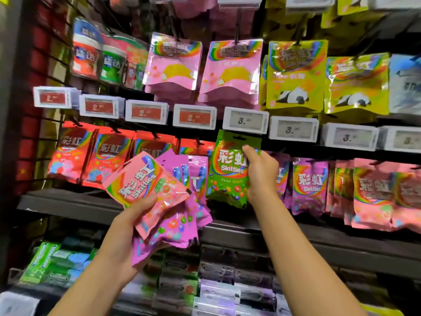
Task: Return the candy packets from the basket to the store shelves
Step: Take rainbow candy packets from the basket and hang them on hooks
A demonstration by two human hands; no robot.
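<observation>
A person's right hand (pixel 259 172) pinches one green Skittles packet (pixel 230 169) upright, long axis vertical, fingers clamped on its upper edge below a price tag (pixel 245 120). The left hand (pixel 127 226) grips a fan of packets: one pink Skittles packet (pixel 145 185) tilted up-right over several purple packets (pixel 180 224), count unclear.

Both bare forearms reach up and forward. The left grip (pixel 127 226) is palm-up, fingers curled beneath what it holds and thumb pressed flat on top. The right grip (pixel 259 172), higher, pinches with thumb and fingers, wrist straight.
</observation>
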